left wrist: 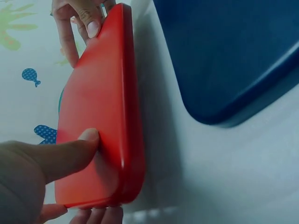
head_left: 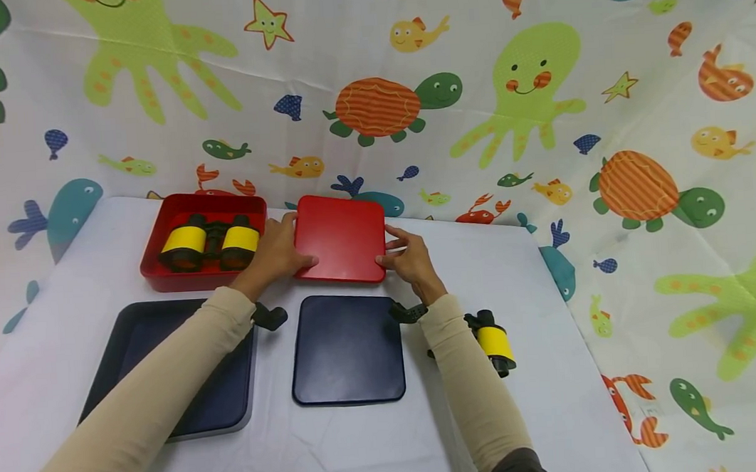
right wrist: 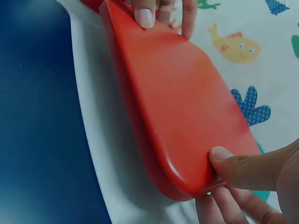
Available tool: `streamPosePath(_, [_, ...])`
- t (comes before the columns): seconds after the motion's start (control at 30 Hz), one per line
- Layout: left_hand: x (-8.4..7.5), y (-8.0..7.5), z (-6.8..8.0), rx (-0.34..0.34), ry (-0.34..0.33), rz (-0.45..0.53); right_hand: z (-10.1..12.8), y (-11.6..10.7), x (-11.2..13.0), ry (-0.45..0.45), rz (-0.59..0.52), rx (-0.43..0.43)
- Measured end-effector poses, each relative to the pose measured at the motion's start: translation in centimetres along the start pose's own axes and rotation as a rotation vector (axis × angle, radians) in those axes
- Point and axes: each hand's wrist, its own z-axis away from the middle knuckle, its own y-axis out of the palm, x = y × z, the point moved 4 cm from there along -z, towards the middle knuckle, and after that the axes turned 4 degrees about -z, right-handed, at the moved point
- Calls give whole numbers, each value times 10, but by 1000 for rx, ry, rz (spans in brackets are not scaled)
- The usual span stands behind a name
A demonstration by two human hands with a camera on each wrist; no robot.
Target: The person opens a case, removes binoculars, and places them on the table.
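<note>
1. Beige fabric sleeves (head_left: 139,395) lie at eight and five o'clock.
2. Left hand (head_left: 275,254) and right hand (head_left: 413,260), apart, grip a red square plastic lid (head_left: 339,238) at nine and three o'clock.
3. It's twelve o'clock from a navy square lid (head_left: 348,351).

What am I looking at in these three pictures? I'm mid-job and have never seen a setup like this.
There's no machine here: these are a person's bare hands. The wide picture comes from a camera on the head, looking forward and down; the two close ones come from cameras on the left and right wrists.

The left hand and right hand hold a red lid by opposite sides, thumbs on its top face.

On the white surface, a red box holds yellow-and-black binoculars. Nearer are a dark blue tray and a flat dark blue panel. A second pair is partly hidden by the right sleeve.
</note>
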Motion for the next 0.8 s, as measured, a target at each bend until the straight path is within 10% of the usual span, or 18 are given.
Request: streamPosePath(0.8, [3, 19, -9, 90, -36, -111, -2, 10, -8, 4, 171, -56])
